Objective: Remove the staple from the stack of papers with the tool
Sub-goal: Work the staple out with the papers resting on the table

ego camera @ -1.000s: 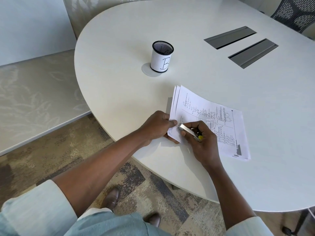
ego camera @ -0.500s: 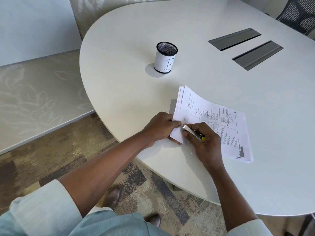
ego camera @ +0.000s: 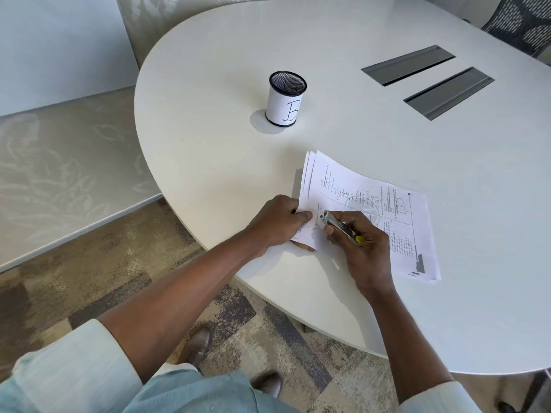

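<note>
A stack of printed papers (ego camera: 372, 204) lies on the white table (ego camera: 208, 162) near its front edge. My left hand (ego camera: 277, 223) pinches the stack's near left corner between thumb and fingers. My right hand (ego camera: 362, 248) grips a slim metal staple remover (ego camera: 338, 223) with a yellow end. The tool's tip rests on the top sheet just right of my left thumb. The staple itself is too small to make out.
A black mesh pen cup (ego camera: 285, 99) with a white label marked "B" stands behind the papers. Two grey cable hatches (ego camera: 429, 80) are set into the table at the back right. A mesh office chair (ego camera: 520, 23) is at the far right corner.
My hands and the tool have stayed at the stack's corner; the tool's tip has edged slightly closer to my left thumb. The camera view has shifted a little.
</note>
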